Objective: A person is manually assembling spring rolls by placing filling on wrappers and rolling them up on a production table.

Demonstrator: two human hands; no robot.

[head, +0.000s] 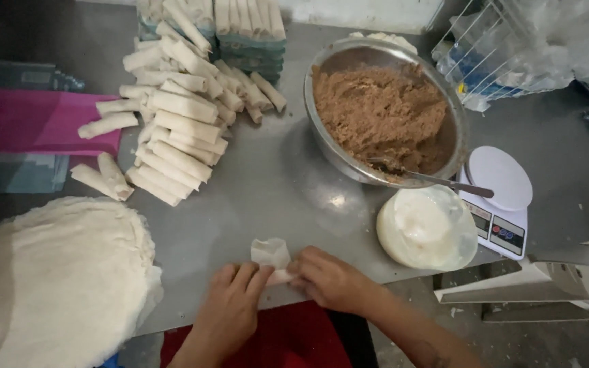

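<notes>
Both of my hands rest on a thin white wrapper [271, 255] lying on the grey metal table [267, 184] near its front edge. My left hand [232, 308] pinches the rolled part of the wrapper from the left with its fingers curled. From the right, my right hand [330, 278] presses on the same roll. The far flap of the wrapper sticks up loose beyond my fingers. What lies inside the roll is hidden.
A pile of finished rolls [182, 112] lies at the back left. A stack of round wrappers [56, 272] sits front left. A steel bowl of brown filling [383, 112] holds a spoon [438, 179]. A clear tub of white paste [427, 227] stands beside a small scale [502, 201].
</notes>
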